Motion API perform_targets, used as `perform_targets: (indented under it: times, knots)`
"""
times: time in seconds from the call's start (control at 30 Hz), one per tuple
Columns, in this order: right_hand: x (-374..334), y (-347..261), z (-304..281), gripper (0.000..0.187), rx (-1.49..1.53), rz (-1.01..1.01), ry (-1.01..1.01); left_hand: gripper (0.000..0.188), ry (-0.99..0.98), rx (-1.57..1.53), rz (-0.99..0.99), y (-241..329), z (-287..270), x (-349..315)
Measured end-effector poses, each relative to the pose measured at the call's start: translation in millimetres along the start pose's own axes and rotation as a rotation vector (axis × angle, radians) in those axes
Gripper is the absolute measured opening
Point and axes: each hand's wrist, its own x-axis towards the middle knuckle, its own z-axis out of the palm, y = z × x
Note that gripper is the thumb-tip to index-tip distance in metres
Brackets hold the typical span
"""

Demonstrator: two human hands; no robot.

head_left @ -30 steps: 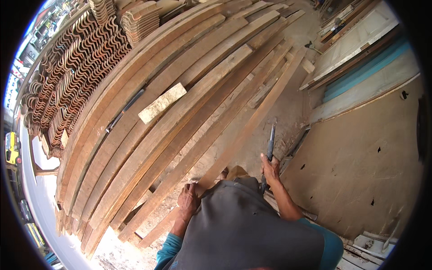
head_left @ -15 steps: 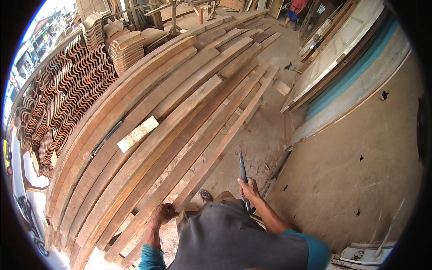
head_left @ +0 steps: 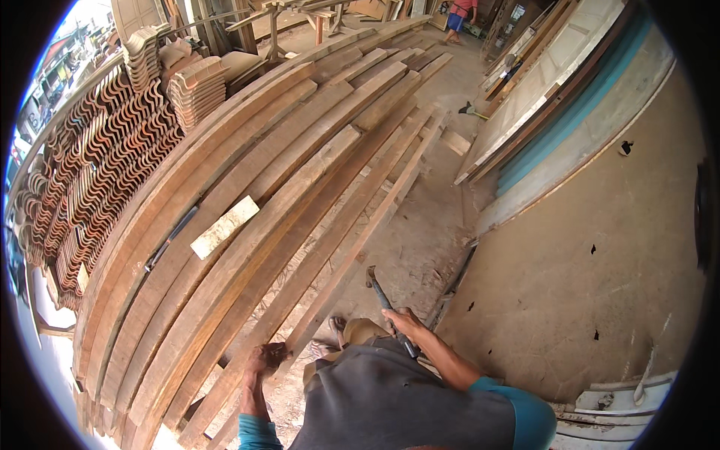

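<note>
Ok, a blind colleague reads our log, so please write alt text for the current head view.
A person's right hand grips a hammer-like tool while the left hand grasps a long wooden beam. More beams lie alongside, with stacked roof tiles at left and a brown board at right.

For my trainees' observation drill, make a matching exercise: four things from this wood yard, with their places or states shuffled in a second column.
Column one:
1. Hammer
2. Short block
3. Roof tiles
4. Left hand

Column two:
A. Stacked at the far left of the picture
B. Down at the beam nearest the body
C. In the right hand
D. Pale, lying on top of the long beams

Right pairs: 1-C, 2-D, 3-A, 4-B.
</note>
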Motion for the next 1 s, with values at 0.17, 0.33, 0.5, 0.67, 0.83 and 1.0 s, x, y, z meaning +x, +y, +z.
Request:
perform_targets:
  times: [0.17, 0.33, 0.5, 0.67, 0.83, 1.0]
  knots:
    - [57.8, -26.4, 11.4, 0.047, 0.221, 0.066, -0.009, 0.048, -0.103, 0.092, -0.043, 9.8, -8.6, 9.3]
    - [113.9, -86.9, 11.6, 0.066, 0.512, 0.098, 0.175, 0.030, 0.030, 0.062, -0.123, 42.0, -21.3, 0.0]
    - [146.8, -152.7, -18.0, 0.068, 0.598, 0.031, 0.167, 0.039, 0.450, 0.234, -0.138, 7.4, 14.0, 0.8]
    - [203.4, -177.4, -39.0, 0.056, 0.393, 0.067, 0.227, 0.041, 0.634, 0.284, -0.227, 26.9, 44.7, -13.2]
    - [215.4, -167.0, -51.2, 0.058, 0.317, -0.031, 0.085, 0.049, 0.654, 0.216, -0.277, 103.1, 42.1, 4.1]
    - [199.2, -185.5, -69.3, 0.066, 0.185, 0.008, 0.077, 0.075, 0.525, 0.220, -0.045, 165.3, 68.4, 56.0]
